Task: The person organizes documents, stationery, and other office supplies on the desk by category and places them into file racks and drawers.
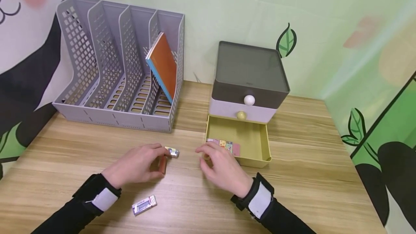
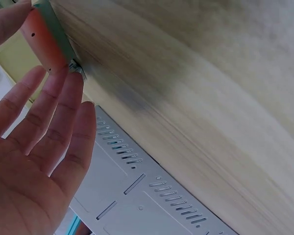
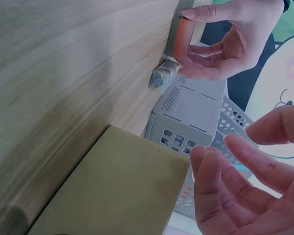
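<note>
My left hand [image 1: 138, 163] pinches a small orange-and-green block [image 2: 46, 41] end to end between thumb and fingertips, close over the table. A small eraser in a printed sleeve [image 1: 173, 152] lies right at its fingertips. Nearer the front edge lies a white-and-purple eraser [image 1: 144, 205]. My right hand [image 1: 224, 167] is over the front left corner of the pulled-out yellow drawer [image 1: 251, 161], fingers loosely bent with nothing between them. Inside the drawer, several small sleeved erasers [image 1: 229, 147] and a pink piece [image 1: 236, 150] lie side by side, partly hidden by that hand.
The drawer belongs to a small cabinet [image 1: 251, 68] with a dark top and round knobs. Left of it stands a grey file rack [image 1: 113, 116] with slanted dividers, an orange-and-blue book [image 1: 162, 68] leaning in its right slot. A printed cloth [image 1: 201, 10] hangs behind the wooden table [image 1: 292, 190].
</note>
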Motion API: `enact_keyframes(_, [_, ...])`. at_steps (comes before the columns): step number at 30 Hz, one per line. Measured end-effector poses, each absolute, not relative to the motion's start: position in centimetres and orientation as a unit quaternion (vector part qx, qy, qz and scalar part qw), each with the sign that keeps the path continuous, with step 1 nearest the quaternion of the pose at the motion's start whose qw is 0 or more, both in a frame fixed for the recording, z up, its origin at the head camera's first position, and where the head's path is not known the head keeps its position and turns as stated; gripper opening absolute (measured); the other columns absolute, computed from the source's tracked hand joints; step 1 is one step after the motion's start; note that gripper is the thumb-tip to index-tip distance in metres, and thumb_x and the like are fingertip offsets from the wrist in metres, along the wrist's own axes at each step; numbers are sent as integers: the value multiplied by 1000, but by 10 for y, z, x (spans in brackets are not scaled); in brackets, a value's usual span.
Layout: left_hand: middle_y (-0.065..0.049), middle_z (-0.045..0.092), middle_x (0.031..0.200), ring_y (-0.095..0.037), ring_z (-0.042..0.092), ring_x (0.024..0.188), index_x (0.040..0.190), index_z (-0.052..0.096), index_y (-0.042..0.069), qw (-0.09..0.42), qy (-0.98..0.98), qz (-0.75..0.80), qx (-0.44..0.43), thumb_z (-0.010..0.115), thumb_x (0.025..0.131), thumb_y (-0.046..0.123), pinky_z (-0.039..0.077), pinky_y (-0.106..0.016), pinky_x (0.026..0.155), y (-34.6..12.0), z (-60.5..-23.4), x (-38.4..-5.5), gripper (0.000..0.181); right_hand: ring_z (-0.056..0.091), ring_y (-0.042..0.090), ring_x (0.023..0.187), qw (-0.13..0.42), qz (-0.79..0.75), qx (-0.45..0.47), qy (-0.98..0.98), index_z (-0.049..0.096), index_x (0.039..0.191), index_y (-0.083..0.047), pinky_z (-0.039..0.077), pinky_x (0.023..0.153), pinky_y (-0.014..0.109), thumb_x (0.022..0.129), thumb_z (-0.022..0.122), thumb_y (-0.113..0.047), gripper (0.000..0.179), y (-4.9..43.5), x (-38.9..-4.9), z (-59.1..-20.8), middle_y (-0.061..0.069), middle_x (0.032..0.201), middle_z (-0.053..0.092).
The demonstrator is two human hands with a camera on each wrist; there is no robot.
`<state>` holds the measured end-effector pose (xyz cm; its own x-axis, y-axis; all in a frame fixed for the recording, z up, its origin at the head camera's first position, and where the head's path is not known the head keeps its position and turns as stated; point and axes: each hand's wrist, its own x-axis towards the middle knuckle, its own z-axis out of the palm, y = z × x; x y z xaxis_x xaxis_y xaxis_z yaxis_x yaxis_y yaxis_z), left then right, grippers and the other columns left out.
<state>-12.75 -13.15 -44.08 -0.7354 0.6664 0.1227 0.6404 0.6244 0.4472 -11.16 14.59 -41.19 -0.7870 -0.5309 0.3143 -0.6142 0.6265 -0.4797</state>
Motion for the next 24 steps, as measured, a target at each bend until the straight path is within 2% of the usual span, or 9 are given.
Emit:
enact_keyframes(7, [12, 59, 86, -3, 58, 79, 111, 67, 10, 19, 902, 248, 353, 82, 71, 17, 53, -27, 76, -132, -438, -129, 43, 60, 12, 83, 40, 334, 302, -892, 70, 111, 0, 53, 74, 27, 90, 57, -7, 26, 151, -114, -414, 8, 102, 68])
enact_keyframes(12, [4, 67, 99, -15, 65, 95, 117, 65, 3, 1, 902, 268, 339, 82, 71, 17, 54, -34, 87, -128, -437, -132, 50, 60, 10, 80, 12, 385, 290, -876, 70, 110, 2, 54, 73, 27, 90, 58, -6, 25, 157, -116, -413, 10, 101, 68])
enact_keyframes(16, [0, 68, 105, -20, 66, 97, 117, 65, 2, -6, 895, 305, 326, 81, 72, 14, 54, -34, 87, -122, -435, -136, 49, 61, 10, 78, 0, 408, 274, -871, 70, 108, 2, 54, 71, 25, 90, 57, -5, 22, 162, -118, -412, 11, 105, 69])
enact_keyframes(24, [-3, 66, 109, -19, 65, 97, 115, 64, 3, -34, 863, 391, 318, 83, 70, 12, 54, -32, 86, -97, -428, -143, 50, 64, 17, 90, -36, 479, 202, -853, 70, 106, -1, 54, 75, 27, 91, 56, -6, 21, 171, -123, -406, 9, 104, 71])
